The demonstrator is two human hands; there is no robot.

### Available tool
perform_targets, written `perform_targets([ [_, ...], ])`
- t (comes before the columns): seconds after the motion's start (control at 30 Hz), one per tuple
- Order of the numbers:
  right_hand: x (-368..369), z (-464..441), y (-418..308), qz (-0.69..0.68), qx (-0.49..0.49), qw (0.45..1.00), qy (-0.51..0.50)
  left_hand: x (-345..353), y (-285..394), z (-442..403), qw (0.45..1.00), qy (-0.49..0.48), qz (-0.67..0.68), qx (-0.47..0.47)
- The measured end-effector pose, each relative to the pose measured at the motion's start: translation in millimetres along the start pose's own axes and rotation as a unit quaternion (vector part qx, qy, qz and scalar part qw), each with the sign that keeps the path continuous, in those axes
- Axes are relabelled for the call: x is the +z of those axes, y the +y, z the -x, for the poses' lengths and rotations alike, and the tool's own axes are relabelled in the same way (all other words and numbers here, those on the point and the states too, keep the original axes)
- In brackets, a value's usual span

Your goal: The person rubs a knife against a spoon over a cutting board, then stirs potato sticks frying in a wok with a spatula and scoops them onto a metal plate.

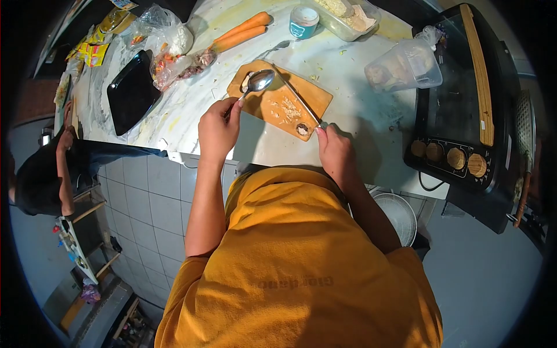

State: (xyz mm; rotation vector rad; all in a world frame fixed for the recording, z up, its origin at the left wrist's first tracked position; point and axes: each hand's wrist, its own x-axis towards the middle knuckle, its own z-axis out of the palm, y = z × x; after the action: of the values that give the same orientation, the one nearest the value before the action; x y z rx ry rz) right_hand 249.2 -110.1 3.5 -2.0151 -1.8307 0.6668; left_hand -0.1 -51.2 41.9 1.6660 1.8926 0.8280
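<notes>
My left hand (219, 129) is closed round the handle of a metal spoon (260, 80), its bowl raised over the wooden cutting board (318, 100). My right hand (336, 152) grips a knife (297, 97) by its handle, at the board's near right corner. The blade slants across the board toward the far left. Small pale chopped bits (286, 110) lie in the middle of the board, left of the blade. A pale piece (245, 83) shows beside the spoon bowl, partly hidden by it. A dark hole with pale bits marks the board's near corner.
Two carrots (241, 30), plastic bags (174, 66) and a black tray (133, 93) are on the left. A teal tub (304, 23) and clear containers (404, 65) stand behind and right. A black oven (464, 110) bounds the right. Another person (43, 174) stands at far left.
</notes>
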Motion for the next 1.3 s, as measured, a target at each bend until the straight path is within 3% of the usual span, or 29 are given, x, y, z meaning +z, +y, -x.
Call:
perform_targets([
  [0.9,-2.2,-3.4,-1.3,-0.036,-0.027,0.999,0.006,2.5,-3.3,-1.2,1.0,-0.014,-0.002,-0.015],
  [1.3,4.7,-3.6,0.1,0.009,0.007,1.0,-0.019,5.2,-7.7,0.4,1.0,-0.011,0.011,-0.017],
])
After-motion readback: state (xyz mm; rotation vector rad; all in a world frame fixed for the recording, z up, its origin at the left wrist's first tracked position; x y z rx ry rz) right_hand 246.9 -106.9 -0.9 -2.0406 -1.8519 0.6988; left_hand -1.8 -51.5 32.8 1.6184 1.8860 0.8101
